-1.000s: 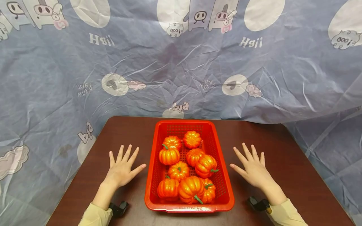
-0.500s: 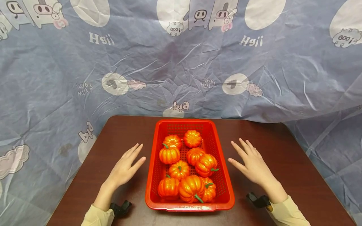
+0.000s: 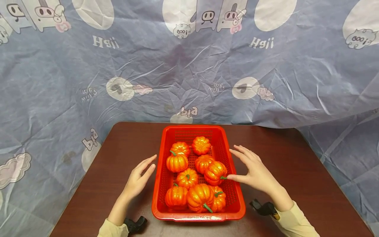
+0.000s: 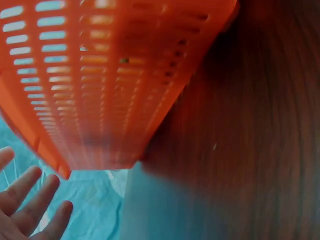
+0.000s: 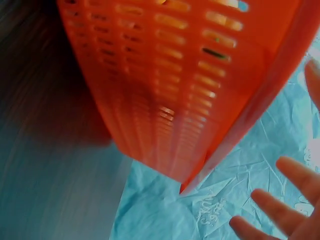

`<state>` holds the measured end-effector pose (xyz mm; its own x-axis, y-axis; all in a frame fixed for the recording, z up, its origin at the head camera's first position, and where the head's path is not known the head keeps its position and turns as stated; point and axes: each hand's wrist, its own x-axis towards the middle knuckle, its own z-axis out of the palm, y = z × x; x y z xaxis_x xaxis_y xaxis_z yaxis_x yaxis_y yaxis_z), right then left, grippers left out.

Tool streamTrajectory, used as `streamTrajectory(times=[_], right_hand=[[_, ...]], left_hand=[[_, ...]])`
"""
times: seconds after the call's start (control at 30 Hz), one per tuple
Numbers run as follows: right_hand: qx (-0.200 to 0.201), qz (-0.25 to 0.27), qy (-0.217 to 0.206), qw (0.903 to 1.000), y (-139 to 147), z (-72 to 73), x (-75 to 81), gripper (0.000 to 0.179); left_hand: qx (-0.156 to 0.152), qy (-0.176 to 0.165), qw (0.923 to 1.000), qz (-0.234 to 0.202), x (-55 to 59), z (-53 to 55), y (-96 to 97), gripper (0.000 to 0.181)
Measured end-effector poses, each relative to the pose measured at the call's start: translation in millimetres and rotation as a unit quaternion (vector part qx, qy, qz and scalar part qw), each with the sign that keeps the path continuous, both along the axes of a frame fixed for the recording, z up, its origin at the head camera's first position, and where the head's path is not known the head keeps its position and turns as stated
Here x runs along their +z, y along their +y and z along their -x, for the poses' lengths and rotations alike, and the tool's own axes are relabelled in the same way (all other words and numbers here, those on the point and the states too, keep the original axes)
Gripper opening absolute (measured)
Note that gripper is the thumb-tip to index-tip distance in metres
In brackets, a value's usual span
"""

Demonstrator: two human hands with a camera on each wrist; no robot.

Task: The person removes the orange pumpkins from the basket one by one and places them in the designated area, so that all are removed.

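Note:
A red plastic basket point(image 3: 234, 197) with slotted sides holds several small orange pumpkins point(image 3: 200, 197) with green stems. My left hand point(image 3: 137, 181) is just outside the basket's left rim, fingers extended and thumb apart, holding nothing. Over the right rim reaches my right hand point(image 3: 254, 169), its thumb tip overlapping the stem of a pumpkin point(image 3: 215, 172) in the head view and its other fingers spread. In the left wrist view, left fingers point(image 4: 34, 207) are beside the slotted wall point(image 4: 100, 100). The right wrist view has right fingers point(image 5: 280, 212) spread past the rim.
The basket stands on a dark brown wooden table point(image 3: 130, 141). Behind it hangs a wrinkled blue-grey printed cloth point(image 3: 165, 72). Black wrist straps point(image 3: 263, 208) sit below both hands at the sleeves.
Both hands have moved inward toward the basket, the right one now over its rim. Their fingers, spread wide earlier, have turned to face the basket. The pumpkins and basket have stayed put.

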<state>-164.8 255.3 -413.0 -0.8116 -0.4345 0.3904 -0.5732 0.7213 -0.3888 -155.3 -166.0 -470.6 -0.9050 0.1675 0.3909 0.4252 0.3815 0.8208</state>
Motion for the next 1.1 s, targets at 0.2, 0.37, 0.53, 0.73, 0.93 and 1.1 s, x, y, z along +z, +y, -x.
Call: streamTrajectory(times=[0.2, 0.37, 0.53, 0.73, 0.93, 1.1], right_hand=[[0.052, 0.012, -0.018, 0.9984, -12.7, 3.4, -2.5, 0.083], [0.070, 0.013, -0.045, 0.9964, -21.4, 3.0, -4.2, 0.081], [0.092, 0.006, -0.045, 0.9947, -25.4, 4.0, -10.2, 0.075], [0.101, -0.004, -0.044, 0.9939, -26.9, 5.8, -13.9, 0.071], [0.107, -0.023, -0.044, 0.9931, -29.8, 8.4, -12.6, 0.070], [0.109, -0.019, -0.027, 0.9935, -29.5, 10.9, -16.4, 0.066]], left_hand=[[-0.020, -0.003, 0.9960, -0.087, 10.5, -8.2, 13.0, 0.036], [-0.004, -0.036, 0.9913, -0.126, 9.0, -12.0, 21.1, 0.033], [0.009, -0.026, 0.9879, -0.152, 0.9, -11.3, 27.0, 0.030], [0.017, -0.014, 0.9821, -0.187, -4.7, -9.0, 30.1, 0.028], [0.023, -0.008, 0.9815, -0.190, -5.2, -8.8, 31.8, 0.028], [0.024, -0.012, 0.9818, -0.188, -6.3, -9.2, 32.3, 0.028]])
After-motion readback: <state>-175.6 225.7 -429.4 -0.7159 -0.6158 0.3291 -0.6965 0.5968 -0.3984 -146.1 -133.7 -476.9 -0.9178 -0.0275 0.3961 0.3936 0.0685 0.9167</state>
